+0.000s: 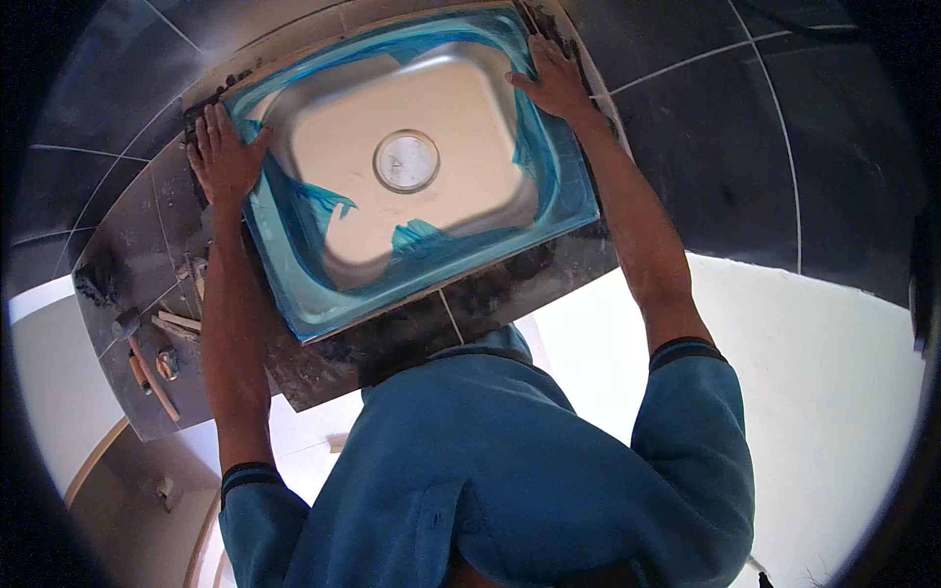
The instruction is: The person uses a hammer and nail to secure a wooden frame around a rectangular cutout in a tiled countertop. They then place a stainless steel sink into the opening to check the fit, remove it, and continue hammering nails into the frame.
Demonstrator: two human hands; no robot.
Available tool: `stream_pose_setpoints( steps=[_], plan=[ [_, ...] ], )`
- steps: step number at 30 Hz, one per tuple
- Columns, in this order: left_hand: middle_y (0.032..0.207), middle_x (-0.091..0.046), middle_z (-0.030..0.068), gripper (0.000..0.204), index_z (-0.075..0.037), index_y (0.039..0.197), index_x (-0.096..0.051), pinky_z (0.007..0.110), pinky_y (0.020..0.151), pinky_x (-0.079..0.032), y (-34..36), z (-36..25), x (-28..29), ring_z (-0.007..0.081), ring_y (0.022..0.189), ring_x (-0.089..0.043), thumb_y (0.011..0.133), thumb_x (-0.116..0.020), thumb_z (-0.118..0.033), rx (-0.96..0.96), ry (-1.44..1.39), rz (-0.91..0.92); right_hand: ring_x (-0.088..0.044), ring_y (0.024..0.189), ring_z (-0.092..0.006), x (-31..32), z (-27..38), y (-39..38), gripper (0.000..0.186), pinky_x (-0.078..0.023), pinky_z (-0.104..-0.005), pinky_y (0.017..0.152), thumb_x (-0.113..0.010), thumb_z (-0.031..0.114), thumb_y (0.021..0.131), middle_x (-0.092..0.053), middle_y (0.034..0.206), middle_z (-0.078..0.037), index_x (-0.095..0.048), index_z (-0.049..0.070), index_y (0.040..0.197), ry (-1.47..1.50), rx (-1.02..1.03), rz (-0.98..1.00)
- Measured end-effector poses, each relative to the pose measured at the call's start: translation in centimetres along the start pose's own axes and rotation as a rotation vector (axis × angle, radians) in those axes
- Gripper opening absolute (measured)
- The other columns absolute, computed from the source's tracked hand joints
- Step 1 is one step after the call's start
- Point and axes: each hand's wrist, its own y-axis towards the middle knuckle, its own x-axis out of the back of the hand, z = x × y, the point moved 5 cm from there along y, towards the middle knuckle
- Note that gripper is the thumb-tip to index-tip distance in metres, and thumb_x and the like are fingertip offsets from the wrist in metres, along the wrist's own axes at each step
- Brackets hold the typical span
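A stainless steel sink (333, 137) lies in the dark tiled counter, its rim covered by torn blue protective film (417, 235). At its middle is a round drain opening (407, 162). My left hand (227, 157) rests flat on the sink's left edge, fingers spread and thumb on the film. On the far right corner of the rim lies my right hand (554, 78), also with its fingers stretched out. Neither hand grips anything.
A hammer (147, 367), several thin sticks (178, 321) and a small roundish item (168, 365) lie on the counter (461, 304) left of my left forearm. Dark wall tiles (725, 147) with pale joints rise behind and to the right.
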Motion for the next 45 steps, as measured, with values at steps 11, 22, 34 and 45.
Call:
stream_pose_setpoints(
  steps=[11,22,34,45],
  plan=[
    [0.167,-0.022,0.0164,0.099,-0.006,0.159,-0.026,0.056,0.123,-0.012,-0.7,-0.1,0.3,0.0331,0.155,-0.018,0.090,-0.048,-0.075,-0.045,0.004,0.074,-0.046,0.140,-0.0370,3.8,2.8,-10.4,0.053,-0.031,-0.0537,0.117,-0.048,0.041,0.105,-0.055,0.145,-0.019,-0.052,0.002,0.140,-0.121,0.052,-0.170],
    [0.130,-0.067,0.0093,0.040,-0.009,0.118,-0.070,0.058,0.123,-0.015,-19.9,-5.2,8.9,0.0242,0.136,-0.051,0.102,-0.051,-0.041,-0.795,-0.443,0.182,-0.039,0.144,-0.0400,6.2,6.2,-12.1,0.049,-0.028,-0.0533,0.119,-0.049,0.036,0.106,-0.047,0.152,-0.020,-0.052,0.005,0.144,-0.186,0.068,-0.203],
    [0.122,-0.068,0.0041,0.037,-0.012,0.114,-0.071,0.051,0.126,-0.019,-23.3,-5.8,11.6,0.0219,0.125,-0.057,0.103,-0.052,-0.041,-0.683,-0.469,0.170,-0.067,0.080,-0.0365,5.1,17.8,-18.1,0.045,-0.049,-0.0515,0.086,-0.056,0.038,0.100,-0.068,0.072,-0.016,-0.069,0.005,0.072,0.230,0.178,0.312],
    [0.160,-0.032,0.0229,0.069,0.004,0.151,-0.035,0.051,0.124,-0.019,-32.2,-4.8,13.8,0.0354,0.152,-0.026,0.104,-0.048,-0.045,-0.271,-0.406,0.239,-0.068,0.089,-0.0310,7.0,19.2,-19.6,0.058,-0.048,-0.0450,0.087,-0.072,0.061,0.080,-0.072,0.089,-0.013,-0.070,0.005,0.094,0.167,0.409,0.120]
  ],
)
